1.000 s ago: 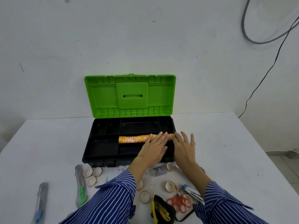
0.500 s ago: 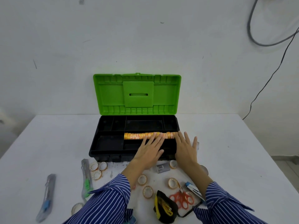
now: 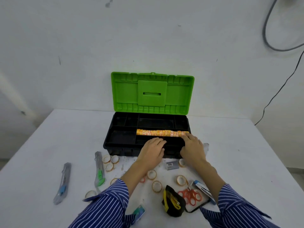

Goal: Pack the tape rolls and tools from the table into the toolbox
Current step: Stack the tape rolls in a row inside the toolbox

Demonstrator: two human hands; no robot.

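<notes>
The black toolbox (image 3: 121,146) stands with its green lid (image 3: 152,93) raised. An orange-yellow sleeve of tape rolls (image 3: 158,133) lies across its middle compartment. My right hand (image 3: 192,147) rests on the box's right front, fingertips touching the sleeve's right end. Just short of the sleeve, my left hand (image 3: 153,150) lies over the front compartment with fingers bent down and nothing in it. Several small tape rolls (image 3: 157,186) are scattered on the table in front of the box.
On the white table (image 3: 246,162) lie a grey-blue utility knife (image 3: 63,183), a green utility knife (image 3: 99,170), red scissors (image 3: 189,195), a black-yellow tape measure (image 3: 172,201), a blue-white stapler (image 3: 203,190) and a small grey box (image 3: 171,165). A wall stands close behind the toolbox.
My left hand has slid back off the tape sleeve toward the box's front edge. My right hand has stayed at the sleeve's right end. The view has shifted slightly.
</notes>
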